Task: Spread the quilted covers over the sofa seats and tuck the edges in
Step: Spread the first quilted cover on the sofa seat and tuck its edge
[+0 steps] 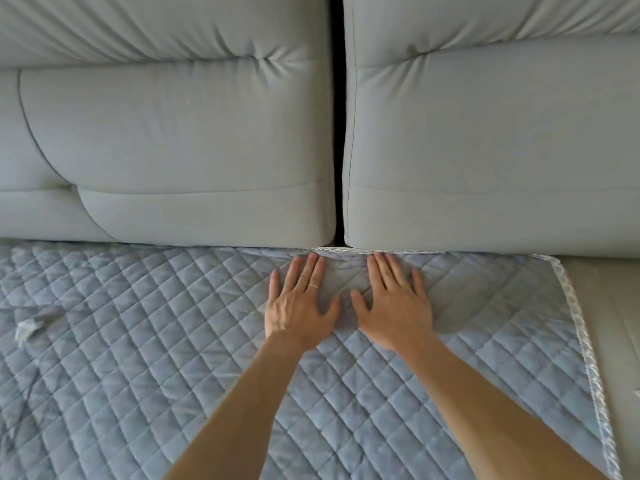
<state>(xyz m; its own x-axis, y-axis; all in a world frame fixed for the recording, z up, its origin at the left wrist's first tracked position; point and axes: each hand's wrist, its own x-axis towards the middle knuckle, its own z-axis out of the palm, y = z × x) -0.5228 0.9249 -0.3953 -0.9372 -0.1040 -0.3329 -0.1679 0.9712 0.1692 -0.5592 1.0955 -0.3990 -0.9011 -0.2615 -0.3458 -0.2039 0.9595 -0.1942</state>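
Together, left hand (pixel 299 303) and right hand (pixel 394 306) flat, fingers straight, on the quilted cover (pixel 173 375); its tag (pixel 26 329) illegible.

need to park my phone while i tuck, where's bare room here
Bare seat lies right of the lace trim on the quilted cover, in front of the right back cushion. The cover's left stretch is open, around a small tag. Crowded: the back crease, where left hand and right hand press flat.

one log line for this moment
step: tuck back edge | left hand: flat on blue-grey quilted cover | right hand: flat on cover | back edge: at grey back cushions, white trim showing
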